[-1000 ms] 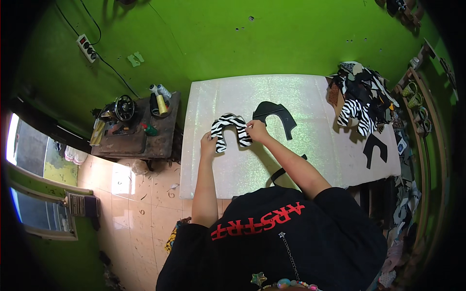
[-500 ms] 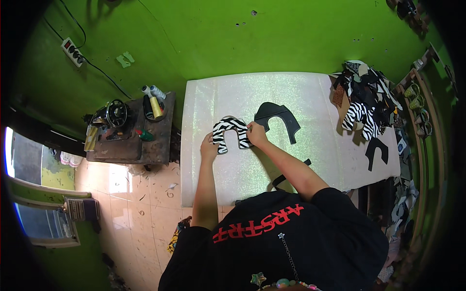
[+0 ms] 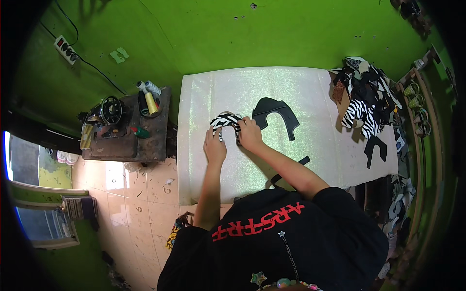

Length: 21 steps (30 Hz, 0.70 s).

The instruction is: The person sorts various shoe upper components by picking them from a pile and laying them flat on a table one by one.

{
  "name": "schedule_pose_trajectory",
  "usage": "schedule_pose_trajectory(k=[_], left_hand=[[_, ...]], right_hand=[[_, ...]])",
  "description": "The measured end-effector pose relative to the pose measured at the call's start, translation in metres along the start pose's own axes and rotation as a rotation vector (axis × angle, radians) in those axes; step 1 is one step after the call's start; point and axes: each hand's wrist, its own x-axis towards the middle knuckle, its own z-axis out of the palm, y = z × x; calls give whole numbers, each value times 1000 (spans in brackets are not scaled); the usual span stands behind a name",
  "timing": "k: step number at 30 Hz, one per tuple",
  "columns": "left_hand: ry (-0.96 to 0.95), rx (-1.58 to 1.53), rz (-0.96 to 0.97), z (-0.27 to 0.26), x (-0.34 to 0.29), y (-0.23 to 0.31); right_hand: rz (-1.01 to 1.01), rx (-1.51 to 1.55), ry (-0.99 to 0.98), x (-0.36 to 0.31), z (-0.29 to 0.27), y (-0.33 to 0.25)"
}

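Observation:
A zebra-striped, U-shaped piece (image 3: 225,119), like a shoe upper, lies on the white shimmering table sheet (image 3: 320,140), its curve pointing away from me. My left hand (image 3: 214,147) rests on its left leg, fingers stretched out and a little apart. Across the right leg lies my right hand (image 3: 250,136), its fingers spread on top and hiding much of that side. Just right of it is a black U-shaped piece (image 3: 274,114) of the same kind, touched by neither hand. Nearer my body, a black strip (image 3: 297,168) is partly covered by my right forearm.
A heap of scraps (image 3: 364,87) fills the table's far right corner, with a striped piece (image 3: 361,119) and a black cutout (image 3: 375,151) beside it. To the left stands a sewing machine (image 3: 111,110) with thread cones (image 3: 151,103). Sandals (image 3: 416,103) hang on a right-hand rack.
Both hands have shifted from pinching the striped piece's outer edges to lying over its legs. The right hand now covers more of it. The whole view has tilted slightly.

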Motion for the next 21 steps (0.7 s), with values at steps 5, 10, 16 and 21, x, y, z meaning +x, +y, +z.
schedule_pose_trajectory(k=[5,10,16,21], left_hand=[[-153,85,-39,8,-8,8],[-174,103,-3,23,-14,-5],[-170,105,9,28,-16,-8],[-207,58,4,25,-13,-19]], right_hand=[[-4,-103,-105,-15,7,-3],[10,-184,-140,-24,11,-5],[34,-197,-236,-24,8,-1],[77,-88,-330,-21,-5,3]])
